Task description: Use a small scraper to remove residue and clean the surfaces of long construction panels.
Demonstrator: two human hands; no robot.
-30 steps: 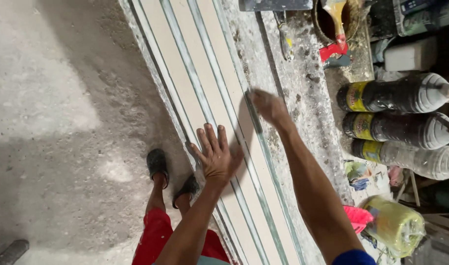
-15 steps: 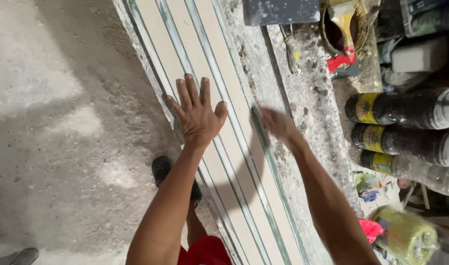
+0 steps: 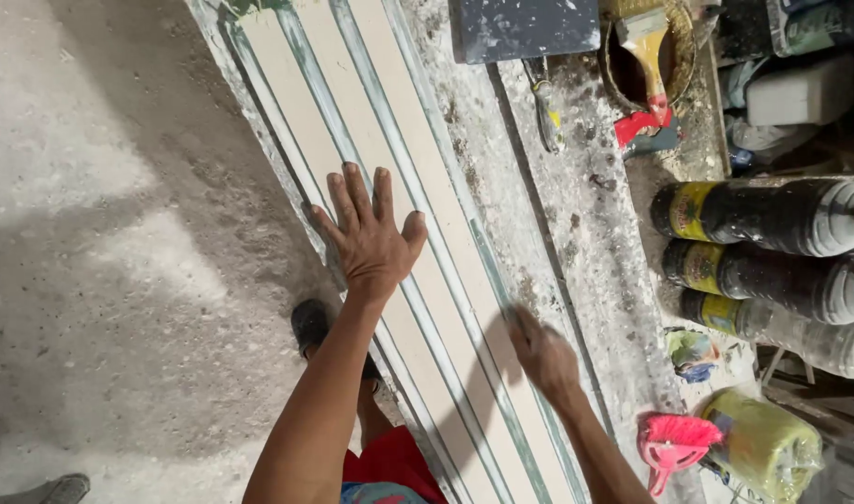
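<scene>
On a dusty workbench (image 3: 576,243), left hand (image 3: 371,238) is pressing flat, fingers spread, on the ribbed moulding strip (image 3: 417,215), while blurred right hand (image 3: 543,355), grip unclear, is rubbing it; likely sanding, needing steady strokes.

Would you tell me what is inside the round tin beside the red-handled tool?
A paintbrush with a yellowish handle rests in the round tin, bristles at the top rim. Below it the inside looks dark; whether paint or liquid lies at the bottom cannot be told, since the brush and shadow cover it.
</scene>
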